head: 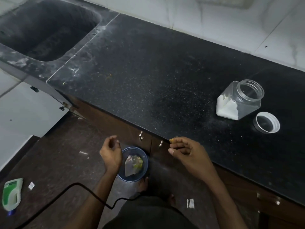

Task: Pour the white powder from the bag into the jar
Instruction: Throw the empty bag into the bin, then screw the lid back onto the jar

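Note:
The clear square jar (239,100) stands on the black counter at the right, open, with white powder filling its lower part. Its round lid (267,122) lies upside down just beside it. A crumpled, empty-looking plastic bag (132,165) lies inside a blue bin (145,161) on the floor below the counter edge. My left hand (110,154) hovers over the bin's left rim, fingers loosely curled, holding nothing. My right hand (186,152) is at the counter edge, right of the bin, fingers apart; a small yellowish spot shows at its index fingertip.
A dark sink (44,28) is set in the counter (148,71) at the far left. Brown cabinet doors with metal handles (141,136) run below. On the floor lie a green-white bottle (11,195), a black cable (66,189) and paper scraps (190,203).

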